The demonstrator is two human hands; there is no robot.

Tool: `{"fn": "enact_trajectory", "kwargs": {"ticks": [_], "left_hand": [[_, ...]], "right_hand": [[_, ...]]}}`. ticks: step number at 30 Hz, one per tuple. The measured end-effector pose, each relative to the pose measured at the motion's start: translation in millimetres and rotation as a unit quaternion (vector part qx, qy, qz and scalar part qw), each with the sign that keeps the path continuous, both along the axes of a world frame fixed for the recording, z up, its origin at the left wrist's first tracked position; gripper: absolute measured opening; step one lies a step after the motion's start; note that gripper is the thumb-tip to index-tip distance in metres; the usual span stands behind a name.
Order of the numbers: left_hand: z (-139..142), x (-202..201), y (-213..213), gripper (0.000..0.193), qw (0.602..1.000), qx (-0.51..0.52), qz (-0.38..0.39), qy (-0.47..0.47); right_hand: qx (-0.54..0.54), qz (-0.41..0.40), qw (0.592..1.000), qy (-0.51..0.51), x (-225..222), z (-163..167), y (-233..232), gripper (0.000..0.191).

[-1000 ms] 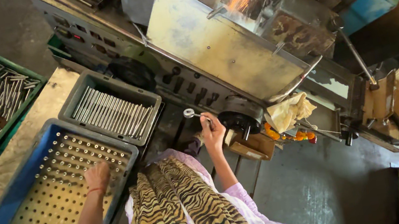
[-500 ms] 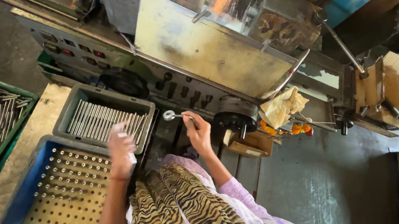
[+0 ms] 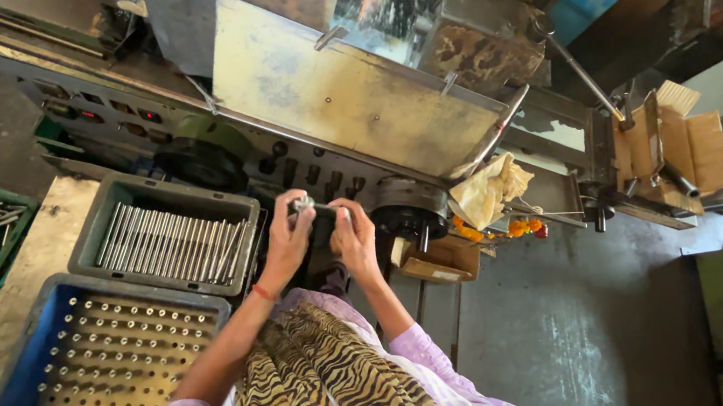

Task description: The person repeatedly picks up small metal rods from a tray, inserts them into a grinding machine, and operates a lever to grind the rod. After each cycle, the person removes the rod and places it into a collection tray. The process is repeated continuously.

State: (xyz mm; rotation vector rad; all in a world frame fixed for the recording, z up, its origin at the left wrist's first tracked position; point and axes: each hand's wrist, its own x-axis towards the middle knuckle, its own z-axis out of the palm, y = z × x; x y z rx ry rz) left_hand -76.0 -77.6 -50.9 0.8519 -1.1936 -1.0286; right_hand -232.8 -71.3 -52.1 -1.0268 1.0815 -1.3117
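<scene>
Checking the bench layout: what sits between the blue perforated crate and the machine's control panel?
In the head view, a grey tray of metal rods lies between them.

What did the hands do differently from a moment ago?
The left hand left the blue holed tray, swung across the grey crate of rods and joined the right hand on the small metal part, which both now grip. The right hand stayed by the machine; tray and crate kept their places.

Bright, glossy metal rods point(image 3: 171, 241) in a matt grey plastic crate point(image 3: 100, 219); perforated matt tray in a blue plastic crate point(image 3: 8, 405); scuffed, stained sheet-metal machine guard point(image 3: 337, 93) at 12 o'clock.
</scene>
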Motion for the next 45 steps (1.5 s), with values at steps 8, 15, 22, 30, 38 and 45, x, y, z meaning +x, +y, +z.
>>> {"fn": "enact_trajectory", "kwargs": {"ticks": [8, 15, 22, 30, 38, 45], "left_hand": [[8, 35, -15, 0.043, 0.887, -0.286, -0.039, -0.359], [27, 6, -40, 0.022, 0.964, 0.211, -0.161, 0.015], [53, -22, -31, 0.021, 0.976, 0.187, -0.109, 0.018], [71, -42, -20, 0.024, 0.986, 0.134, -0.1, 0.008], [86, -47, -41, 0.021, 0.981, 0.129, -0.146, 0.015], [106, -38, -71, 0.02, 0.949, 0.2, -0.213, 0.118]], "right_hand": [[0.399, 0.216, 0.842, -0.291, -47, -24, -10, 0.041], [-0.131, 0.054, 0.972, 0.185, -46, -19, -24, 0.036], [-0.351, -0.048, 0.845, 0.401, -54, 9, -35, 0.022], [-0.399, -0.033, 0.825, 0.397, -80, 27, -32, 0.033], [-0.305, -0.054, 0.871, 0.382, -82, 30, -40, 0.03], [-0.269, 0.046, 0.881, 0.387, -85, 86, -71, 0.024]]}}
